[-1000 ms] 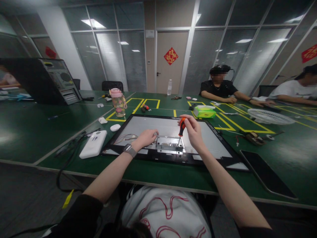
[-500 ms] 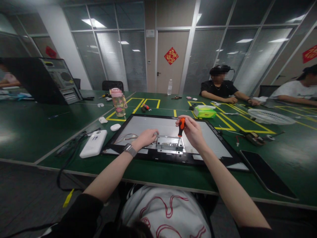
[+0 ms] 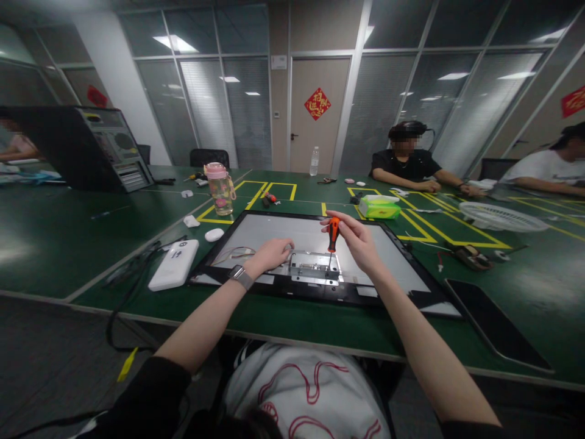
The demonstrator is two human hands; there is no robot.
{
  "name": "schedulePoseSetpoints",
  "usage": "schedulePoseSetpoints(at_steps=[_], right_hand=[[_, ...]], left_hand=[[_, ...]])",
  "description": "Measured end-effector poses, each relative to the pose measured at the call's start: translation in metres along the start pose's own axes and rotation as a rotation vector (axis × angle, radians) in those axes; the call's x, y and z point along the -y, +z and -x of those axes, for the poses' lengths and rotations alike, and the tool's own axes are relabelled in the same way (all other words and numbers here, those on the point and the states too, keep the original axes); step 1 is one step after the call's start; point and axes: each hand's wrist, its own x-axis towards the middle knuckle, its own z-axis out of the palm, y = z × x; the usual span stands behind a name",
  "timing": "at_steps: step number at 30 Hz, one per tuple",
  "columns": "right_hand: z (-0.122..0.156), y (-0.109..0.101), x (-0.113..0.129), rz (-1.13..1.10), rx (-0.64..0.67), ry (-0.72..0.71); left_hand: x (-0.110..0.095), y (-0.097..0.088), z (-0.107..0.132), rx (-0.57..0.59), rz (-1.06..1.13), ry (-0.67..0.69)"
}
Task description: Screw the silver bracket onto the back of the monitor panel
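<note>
A flat monitor panel (image 3: 393,259) with a black frame lies face down on the green table in front of me. A small metal bracket (image 3: 313,267) sits at its near middle. My right hand (image 3: 359,241) pinches the orange-and-black handle of a screwdriver (image 3: 333,235), held upright with its tip down on the bracket's right end. My left hand (image 3: 270,254), a watch on its wrist, rests with curled fingers on the panel at the bracket's left end.
A white power bank (image 3: 174,265) and black cables lie left of the panel. A pink bottle (image 3: 220,189), a green tissue pack (image 3: 378,207), a dark tablet (image 3: 496,323), a fan grille (image 3: 503,216) and a computer case (image 3: 91,149) stand around. Other people sit at the far right.
My right hand's fingers have shifted on the screwdriver handle, turning it in place. The left hand stays put.
</note>
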Motion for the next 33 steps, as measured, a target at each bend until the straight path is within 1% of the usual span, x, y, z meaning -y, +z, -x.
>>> schedulePoseSetpoints(at_steps=[2, 5, 7, 9, 12, 14, 18, 20, 23, 25, 27, 29, 33], right_hand=[[0.0005, 0.002, 0.0004, 0.105, -0.045, -0.047], [0.0011, 0.0042, 0.0002, 0.295, -0.161, -0.157], [0.0014, 0.0043, 0.0005, 0.362, -0.207, -0.203], [0.0018, 0.0038, 0.0014, 0.364, -0.191, -0.209], [0.0028, 0.0034, 0.0023, 0.284, -0.12, -0.164], [0.0032, 0.0039, 0.0017, 0.253, -0.104, -0.143], [0.0027, 0.0054, -0.0001, 0.376, -0.19, -0.207], [0.0023, 0.0053, 0.0002, 0.415, -0.21, -0.232], [0.0025, 0.0042, 0.0011, 0.386, -0.148, -0.222], [0.0032, 0.0039, 0.0011, 0.343, -0.093, -0.184], [0.0036, 0.0043, 0.0005, 0.331, -0.077, -0.159], [0.0036, 0.0056, 0.0, 0.385, -0.103, -0.184], [0.0023, 0.0085, 0.0001, 0.538, -0.194, -0.283]], left_hand=[[-0.0002, -0.0003, 0.0003, 0.002, 0.003, 0.0], [-0.0002, -0.0004, 0.0003, 0.007, 0.005, 0.001], [-0.0001, -0.0002, 0.0003, 0.006, 0.002, 0.004], [-0.0002, -0.0002, 0.0005, 0.002, 0.001, 0.011], [-0.0006, -0.0007, 0.0011, 0.001, 0.005, 0.011], [-0.0009, -0.0012, 0.0015, 0.001, 0.006, 0.005], [-0.001, -0.0016, 0.0018, 0.001, 0.004, 0.006], [-0.0007, -0.0013, 0.0018, 0.002, 0.009, 0.002], [0.0004, -0.0001, 0.0015, -0.007, 0.01, 0.01], [0.0015, 0.0011, 0.0009, -0.01, 0.006, 0.017], [0.0025, 0.0022, 0.0001, -0.006, 0.002, 0.017], [0.0034, 0.0032, -0.0004, -0.006, -0.003, 0.015], [0.004, 0.0044, -0.0005, -0.012, -0.012, 0.019]])
